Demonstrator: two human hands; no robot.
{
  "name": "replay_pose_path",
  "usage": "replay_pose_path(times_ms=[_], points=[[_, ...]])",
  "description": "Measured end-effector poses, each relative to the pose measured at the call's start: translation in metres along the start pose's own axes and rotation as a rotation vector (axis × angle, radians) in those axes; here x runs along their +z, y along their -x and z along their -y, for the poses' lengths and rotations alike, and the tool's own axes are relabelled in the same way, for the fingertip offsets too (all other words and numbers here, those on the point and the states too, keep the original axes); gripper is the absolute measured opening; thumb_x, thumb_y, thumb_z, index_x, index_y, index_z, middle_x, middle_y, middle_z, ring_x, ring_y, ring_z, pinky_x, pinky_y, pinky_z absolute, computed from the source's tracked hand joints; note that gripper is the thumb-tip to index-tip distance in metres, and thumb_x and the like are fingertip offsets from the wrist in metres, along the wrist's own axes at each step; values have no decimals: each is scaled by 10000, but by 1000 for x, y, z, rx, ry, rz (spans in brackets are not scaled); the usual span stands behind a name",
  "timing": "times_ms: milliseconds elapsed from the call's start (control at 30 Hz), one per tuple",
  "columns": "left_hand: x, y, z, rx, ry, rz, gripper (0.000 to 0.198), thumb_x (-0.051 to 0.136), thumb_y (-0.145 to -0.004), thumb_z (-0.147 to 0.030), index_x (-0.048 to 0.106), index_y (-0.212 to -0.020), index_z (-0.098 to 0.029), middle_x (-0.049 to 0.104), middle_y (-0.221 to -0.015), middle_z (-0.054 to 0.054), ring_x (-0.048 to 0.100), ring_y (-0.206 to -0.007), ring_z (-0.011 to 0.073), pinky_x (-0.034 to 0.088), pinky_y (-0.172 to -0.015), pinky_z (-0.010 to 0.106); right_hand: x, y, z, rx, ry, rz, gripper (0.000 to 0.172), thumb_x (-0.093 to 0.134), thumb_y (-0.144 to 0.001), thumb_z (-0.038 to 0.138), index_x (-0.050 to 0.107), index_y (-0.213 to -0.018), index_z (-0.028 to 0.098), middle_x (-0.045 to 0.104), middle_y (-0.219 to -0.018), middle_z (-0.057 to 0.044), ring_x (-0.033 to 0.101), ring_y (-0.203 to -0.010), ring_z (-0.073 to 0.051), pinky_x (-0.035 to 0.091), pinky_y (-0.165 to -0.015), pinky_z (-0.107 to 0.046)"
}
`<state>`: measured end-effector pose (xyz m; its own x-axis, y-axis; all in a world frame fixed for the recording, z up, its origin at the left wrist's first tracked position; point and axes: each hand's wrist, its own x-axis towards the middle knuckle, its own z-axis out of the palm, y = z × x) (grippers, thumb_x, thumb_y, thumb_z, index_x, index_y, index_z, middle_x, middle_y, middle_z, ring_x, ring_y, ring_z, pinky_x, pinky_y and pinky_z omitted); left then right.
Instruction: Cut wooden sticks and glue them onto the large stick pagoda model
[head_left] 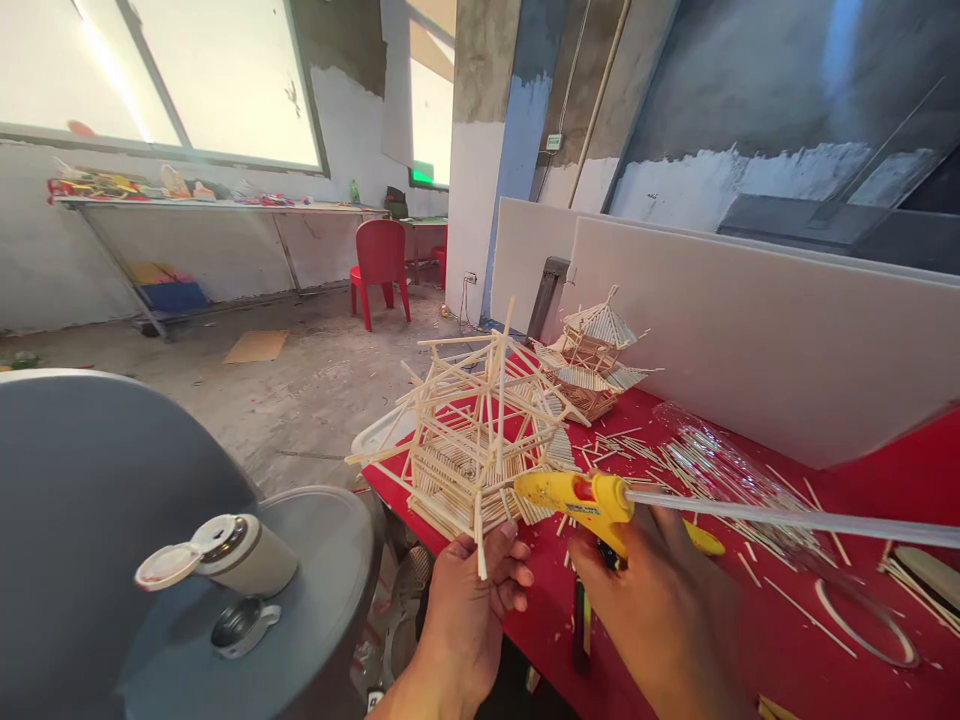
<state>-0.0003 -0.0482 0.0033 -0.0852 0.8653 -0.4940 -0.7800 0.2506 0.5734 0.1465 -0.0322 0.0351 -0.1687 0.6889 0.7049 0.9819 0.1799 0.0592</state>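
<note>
My right hand grips a yellow hot glue gun, a long clear glue stick jutting from its back toward the right. The gun's nozzle points left at a lattice model made of thin wooden sticks, close to its front upright. My left hand is closed at the model's near lower edge, with thumb and fingers around the bottom of a front stick. A finished-looking stick pagoda with a tiered roof stands behind on the red table.
Loose sticks and a clear plastic bag of sticks lie to the right, near a roll of clear tape. A dark-handled tool rests by the front edge. At left, a grey stool holds an open-lidded flask.
</note>
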Motion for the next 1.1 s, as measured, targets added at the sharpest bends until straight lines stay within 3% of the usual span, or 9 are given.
replay_pose_path(times_ms=[400, 867, 1100], points=[[1, 0, 0, 17, -30, -3, 285, 865, -598, -249, 623, -690, -129, 656, -566, 11, 541, -410, 79, 386, -352, 162, -12, 18, -13, -51, 1, -20, 254, 461, -894, 357, 645, -900, 183, 696, -967, -106, 625, -559, -172, 407, -438, -285], [2, -3, 1, 19, -20, -9, 360, 905, -524, -284, 624, -687, -129, 654, -549, 6, 529, -398, 77, 380, -340, 160, -7, 22, -17, -138, -21, -41, 334, 484, -905, 324, 594, -1184, 178, 701, -981, -79, 638, -594, -155, 405, -443, -257], [4, -1, 2, 21, -16, -10, 372, 911, -506, -286, 624, -684, -131, 654, -548, 3, 528, -400, 79, 381, -339, 163, -5, 28, -20, -128, 5, -59, 250, 493, -893, 339, 601, -1047, 175, 694, -1004, -93, 636, -566, -144, 399, -410, -250]])
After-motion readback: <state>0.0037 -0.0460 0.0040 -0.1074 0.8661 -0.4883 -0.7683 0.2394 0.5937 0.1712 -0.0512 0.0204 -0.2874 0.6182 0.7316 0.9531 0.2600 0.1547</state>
